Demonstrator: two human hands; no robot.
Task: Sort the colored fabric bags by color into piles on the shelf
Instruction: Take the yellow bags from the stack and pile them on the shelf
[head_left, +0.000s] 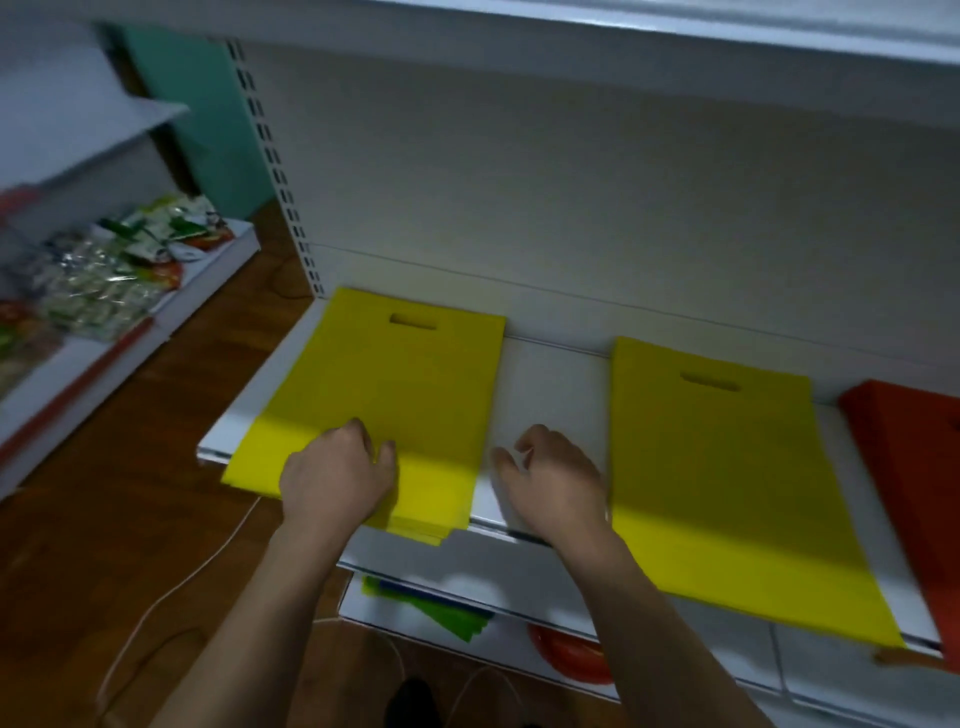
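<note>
Snack packets (111, 260) crowd a side rack; a white cord (171, 587) crosses the wooden floor (104, 519).

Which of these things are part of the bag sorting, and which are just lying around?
Part of the job:
left yellow pile, under the left hand
right yellow pile
red bags
shelf
right hand, holding nothing

Just lying about:
snack packets on the neighbouring rack
white cable on the floor

Single head-worn view only, wide-angle, bent edges. Looking forward and steeply down onto white shelf (550, 395) from close above its front lip. Both forearms entering from bottom edge. Floor (130, 519) and neighbouring rack (104, 291) at left margin.
</note>
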